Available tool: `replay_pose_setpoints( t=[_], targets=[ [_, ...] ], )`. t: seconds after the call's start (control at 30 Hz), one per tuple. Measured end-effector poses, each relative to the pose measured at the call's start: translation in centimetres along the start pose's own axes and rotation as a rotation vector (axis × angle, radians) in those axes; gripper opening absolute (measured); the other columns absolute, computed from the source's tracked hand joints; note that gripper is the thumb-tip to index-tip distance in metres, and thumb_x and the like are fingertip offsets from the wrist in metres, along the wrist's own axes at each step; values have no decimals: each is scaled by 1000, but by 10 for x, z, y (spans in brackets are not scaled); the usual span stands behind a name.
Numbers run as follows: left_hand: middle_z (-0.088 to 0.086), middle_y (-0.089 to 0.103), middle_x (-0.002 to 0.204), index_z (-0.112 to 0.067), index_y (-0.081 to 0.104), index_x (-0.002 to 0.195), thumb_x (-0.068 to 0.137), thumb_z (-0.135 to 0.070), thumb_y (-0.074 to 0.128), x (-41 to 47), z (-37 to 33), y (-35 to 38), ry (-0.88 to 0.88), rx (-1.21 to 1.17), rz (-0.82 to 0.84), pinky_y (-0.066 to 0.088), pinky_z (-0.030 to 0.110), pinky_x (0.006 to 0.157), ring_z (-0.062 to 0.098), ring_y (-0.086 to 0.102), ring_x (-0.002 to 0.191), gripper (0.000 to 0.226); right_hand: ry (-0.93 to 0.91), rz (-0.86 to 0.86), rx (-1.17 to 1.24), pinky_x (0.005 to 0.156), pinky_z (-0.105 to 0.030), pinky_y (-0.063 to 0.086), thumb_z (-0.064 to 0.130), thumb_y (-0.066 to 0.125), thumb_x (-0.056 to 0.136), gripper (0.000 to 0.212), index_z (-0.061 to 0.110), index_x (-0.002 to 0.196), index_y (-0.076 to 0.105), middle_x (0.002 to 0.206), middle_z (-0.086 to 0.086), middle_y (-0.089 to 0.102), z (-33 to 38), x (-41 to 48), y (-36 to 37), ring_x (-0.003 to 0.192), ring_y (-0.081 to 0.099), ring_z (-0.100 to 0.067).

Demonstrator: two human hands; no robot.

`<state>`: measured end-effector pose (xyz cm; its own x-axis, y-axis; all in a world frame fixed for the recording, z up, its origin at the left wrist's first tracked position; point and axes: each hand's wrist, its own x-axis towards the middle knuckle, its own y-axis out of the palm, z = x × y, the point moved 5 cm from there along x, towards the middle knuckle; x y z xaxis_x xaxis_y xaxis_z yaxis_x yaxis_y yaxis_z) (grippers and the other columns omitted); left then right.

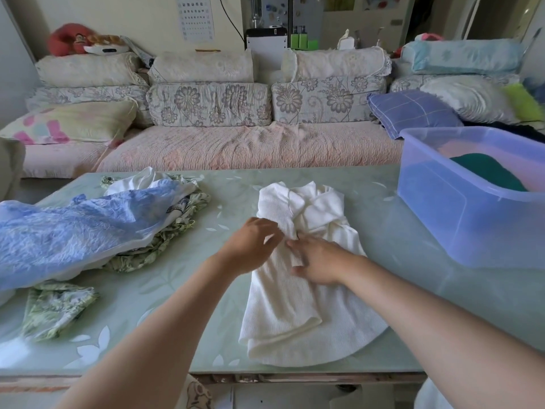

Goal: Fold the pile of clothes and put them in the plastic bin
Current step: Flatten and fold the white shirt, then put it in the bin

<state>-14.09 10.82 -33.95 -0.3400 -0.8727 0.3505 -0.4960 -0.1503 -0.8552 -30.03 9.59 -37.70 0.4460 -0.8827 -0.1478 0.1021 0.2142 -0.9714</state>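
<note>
A white ribbed garment [283, 299] lies partly folded in the middle of the table, its left side turned over the centre. My left hand [250, 246] hovers at its left edge with relaxed fingers, slightly blurred. My right hand [317, 261] rests flat on the middle of the garment, fingers spread. A pile of unfolded clothes sits at the left: a light blue garment [73, 231] on top of a green floral one [177, 228]. The translucent blue plastic bin [442, 214] stands at the right with a dark green folded item [489, 172] inside.
A loose green floral piece [56, 305] lies near the table's front left. The glass-topped table [413, 261] ends at the front edge close to me. Behind it runs a sofa [250, 149] with several cushions.
</note>
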Motion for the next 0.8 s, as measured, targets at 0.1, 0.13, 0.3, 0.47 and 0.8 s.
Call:
replay_pose_setpoints(
  t=[0.1,0.13,0.3,0.47,0.8],
  targets=[
    [2,57,136,-21,62,126,99,-25,50,29,4,8,0,90,-25,34,33,107,24,43,131,31,-15,-151,77,97,-36,41,48,54,90,35,36,122,58,135,6,52,-3,9,-20,127,51,-22],
    [1,46,147,-23,55,135,99,-28,49,38,6,14,-6,168,13,30,37,112,22,33,140,36,-3,-204,122,94,-35,43,46,53,91,31,33,119,59,130,4,53,-7,12,-27,122,54,-22],
    [1,6,165,-26,23,155,101,-46,38,75,11,37,-44,445,234,9,41,121,21,2,151,59,111,-287,-8,107,-42,38,43,45,97,51,27,145,40,152,-5,32,-50,35,-42,138,37,-29],
    [-1,-11,164,-40,3,155,87,-73,41,94,23,62,-139,392,486,-1,45,121,18,-12,150,85,168,-139,-88,118,-51,17,50,27,104,60,34,159,8,167,-2,-7,-89,62,-29,153,3,-24],
    [-1,35,152,-33,35,145,92,-44,47,143,47,68,-122,319,210,26,43,109,23,26,139,55,280,-346,98,104,-42,41,38,49,99,39,20,134,56,142,-7,44,-130,92,-38,129,43,-32]
  ],
)
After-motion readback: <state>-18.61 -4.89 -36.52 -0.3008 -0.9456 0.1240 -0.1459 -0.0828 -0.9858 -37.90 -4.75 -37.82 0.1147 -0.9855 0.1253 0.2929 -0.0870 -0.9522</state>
